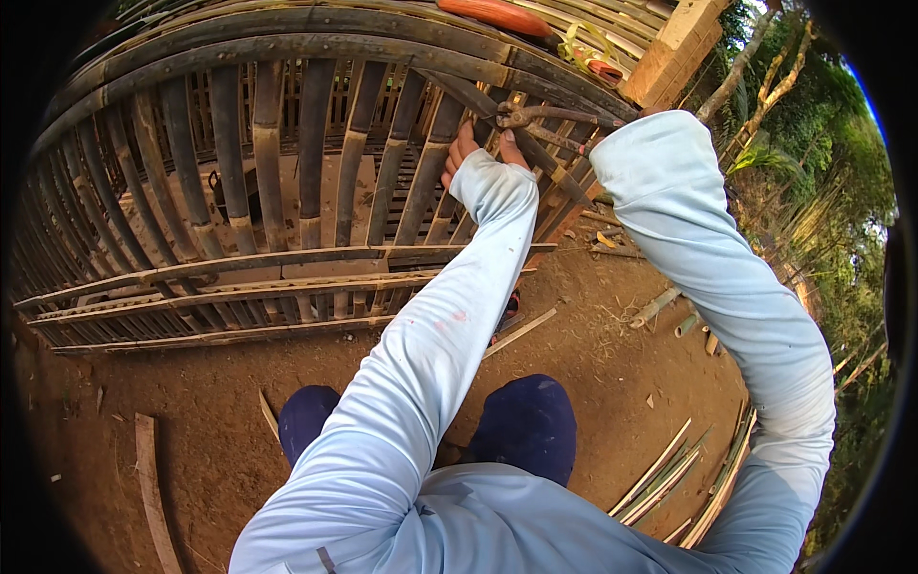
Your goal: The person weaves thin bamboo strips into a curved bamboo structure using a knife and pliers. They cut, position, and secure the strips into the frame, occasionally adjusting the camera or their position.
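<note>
My left hand (463,153) is at the upper middle, its fingers and thumb on either side of a dark bamboo slat (442,134) in the fence-like frame. The sleeve hides its palm. Just beyond the thumb are rusty metal pincers (516,117), their jaws against a diagonal bamboo strip (559,174) that crosses the uprights. The pincers' handles run right to the cuff of my right sleeve (660,158), where my right hand closes on them; its fingers are hidden behind the cuff. Curved bamboo rails (316,46) bound the top of the frame.
A wooden post (674,53) rises at the upper right, near an orange-red object (495,12) on the bamboo. Split bamboo strips (660,474) lie on the dirt at lower right, cut bamboo pieces (655,308) farther off. A long strip (156,493) lies at lower left.
</note>
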